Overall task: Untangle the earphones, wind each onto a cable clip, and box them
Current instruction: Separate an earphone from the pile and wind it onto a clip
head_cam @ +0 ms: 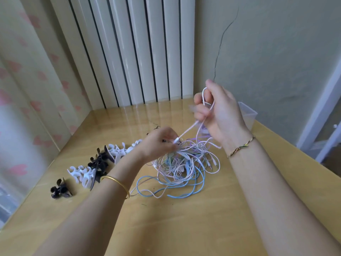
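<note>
A tangle of pink, blue and purple earphone cables [184,169] lies on the wooden table [175,218]. My right hand [219,113] is raised above the tangle and grips a loop of pink cable [190,129] that runs taut down to the pile. My left hand [160,143] pinches the lower end of that same pink cable at the top of the tangle. A row of black and white cable clips [96,167] lies to the left of the pile, with one black clip [60,190] apart at the near end.
A clear plastic box [248,112] stands at the table's back right, partly hidden behind my right hand. White radiator-like panels [140,52] and a wall close off the back. A curtain [22,89] hangs at the left.
</note>
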A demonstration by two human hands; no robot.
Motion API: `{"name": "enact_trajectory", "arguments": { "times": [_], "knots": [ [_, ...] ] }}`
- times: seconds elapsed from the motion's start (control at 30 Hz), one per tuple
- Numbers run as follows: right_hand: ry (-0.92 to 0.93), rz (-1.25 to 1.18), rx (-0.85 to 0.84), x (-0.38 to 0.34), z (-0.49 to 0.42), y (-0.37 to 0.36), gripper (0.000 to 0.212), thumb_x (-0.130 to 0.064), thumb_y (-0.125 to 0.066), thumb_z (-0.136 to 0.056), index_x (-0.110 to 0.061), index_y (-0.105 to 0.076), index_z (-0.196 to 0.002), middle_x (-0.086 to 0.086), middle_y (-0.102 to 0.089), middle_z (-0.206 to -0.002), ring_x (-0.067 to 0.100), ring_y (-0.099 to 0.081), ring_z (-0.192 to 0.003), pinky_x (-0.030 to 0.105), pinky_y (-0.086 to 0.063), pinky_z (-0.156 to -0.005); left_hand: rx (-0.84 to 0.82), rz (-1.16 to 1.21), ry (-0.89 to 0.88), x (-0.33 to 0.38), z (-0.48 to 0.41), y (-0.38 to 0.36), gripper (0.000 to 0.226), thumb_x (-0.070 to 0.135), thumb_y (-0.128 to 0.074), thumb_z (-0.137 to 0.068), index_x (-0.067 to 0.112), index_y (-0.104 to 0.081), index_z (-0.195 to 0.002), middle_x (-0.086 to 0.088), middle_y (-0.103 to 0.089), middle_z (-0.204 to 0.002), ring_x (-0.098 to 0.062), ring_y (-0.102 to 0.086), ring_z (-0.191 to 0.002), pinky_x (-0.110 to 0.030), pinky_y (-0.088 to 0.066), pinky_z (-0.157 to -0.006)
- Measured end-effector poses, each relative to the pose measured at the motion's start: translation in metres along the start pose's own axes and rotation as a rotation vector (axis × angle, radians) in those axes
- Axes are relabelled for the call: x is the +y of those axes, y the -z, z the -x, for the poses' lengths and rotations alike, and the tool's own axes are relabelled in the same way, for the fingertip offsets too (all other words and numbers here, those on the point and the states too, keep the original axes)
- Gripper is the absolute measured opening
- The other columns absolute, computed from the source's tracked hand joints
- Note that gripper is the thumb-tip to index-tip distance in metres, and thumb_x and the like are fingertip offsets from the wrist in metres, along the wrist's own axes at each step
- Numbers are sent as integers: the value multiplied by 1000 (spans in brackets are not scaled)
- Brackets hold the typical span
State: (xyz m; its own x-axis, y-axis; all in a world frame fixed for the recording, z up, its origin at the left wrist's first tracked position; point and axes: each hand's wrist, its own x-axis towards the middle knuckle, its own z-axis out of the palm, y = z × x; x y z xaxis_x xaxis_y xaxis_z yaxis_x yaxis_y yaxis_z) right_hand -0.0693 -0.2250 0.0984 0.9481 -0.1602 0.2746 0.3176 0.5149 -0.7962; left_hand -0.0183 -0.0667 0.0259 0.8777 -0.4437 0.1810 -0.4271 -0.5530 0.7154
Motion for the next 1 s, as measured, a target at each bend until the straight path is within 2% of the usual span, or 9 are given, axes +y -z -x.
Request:
{"name": "enact_trajectory", "arguments": {
  "times": [0.1,0.2,0.27,0.33,0.5,0.67,0.83,0.93,1.0],
  "knots": [
    [126,792,5,6,-6,8,19,-20,-56,-82,-22,-39,-75,6,-55,-65,9,-39,-42,20,-32,-40,-30,-247,8,-9,-1,-2,9,8,-68,-81,13,-64,-87,11,-55,-76,-16,-52,-78,-16,-40,-67],
    [20,1768,-237,13,-2,17,26,-49,-64,-77,-28,-56,-90,-4,-63,-85,20,-59,-84,35,-49,-79,125,-256,-10,-7,-2,3,17,-4,-61,-78,6,-68,-89,4,-60,-78,-15,-51,-75,-14,-38,-63],
    [-123,1945,-405,14,4,17,24,-53,-65,-80,-29,-63,-84,-10,-62,-75,16,-60,-87,31,-48,-79,189,-235,-33,-3,-3,7,21,-7,-60,-76,6,-68,-90,0,-63,-82,-16,-55,-76,-20,-41,-68],
    [-124,1814,-427,15,3,18,15,-41,-65,-84,-30,-62,-75,-11,-62,-72,15,-60,-83,30,-49,-75,228,-187,-34,-2,-4,7,26,-9,-60,-75,8,-66,-94,1,-61,-83,-17,-57,-76,-17,-43,-67],
    [189,1275,-32,21,-15,20,20,-32,-65,-83,-31,-62,-63,-10,-62,-66,19,-61,-75,40,-51,-76,243,-160,-17,-3,-3,6,21,3,-67,-80,12,-61,-99,2,-61,-84,-15,-56,-74,-18,-44,-67],
    [388,948,29,10,-20,15,14,-14,-62,-86,-18,-65,-72,-11,-60,-66,12,-55,-70,28,-45,-70,262,-178,27,-7,-3,9,16,3,-65,-81,17,-57,-82,13,-56,-71,-9,-52,-66,-9,-37,-56],
    [203,800,-195,-4,-18,8,23,-3,-57,-89,-13,-59,-68,1,-59,-63,4,-53,-53,18,-42,-56,280,-229,87,-16,-3,10,13,3,-62,-83,15,-57,-82,8,-54,-65,-20,-49,-64,-18,-34,-52],
    [236,722,-51,-7,-23,7,22,-4,-54,-91,-11,-55,-70,4,-54,-62,5,-47,-45,18,-40,-46,337,-253,80,-16,-2,13,9,6,-62,-85,13,-57,-82,2,-54,-68,-22,-49,-68,-12,-30,-48],
    [129,868,-148,-7,-26,6,22,-6,-55,-91,-12,-55,-70,5,-55,-61,7,-47,-41,19,-37,-41,383,-220,65,-13,-4,16,6,4,-61,-84,9,-60,-83,3,-56,-72,-20,-51,-71,-12,-31,-50]
  ]
}}
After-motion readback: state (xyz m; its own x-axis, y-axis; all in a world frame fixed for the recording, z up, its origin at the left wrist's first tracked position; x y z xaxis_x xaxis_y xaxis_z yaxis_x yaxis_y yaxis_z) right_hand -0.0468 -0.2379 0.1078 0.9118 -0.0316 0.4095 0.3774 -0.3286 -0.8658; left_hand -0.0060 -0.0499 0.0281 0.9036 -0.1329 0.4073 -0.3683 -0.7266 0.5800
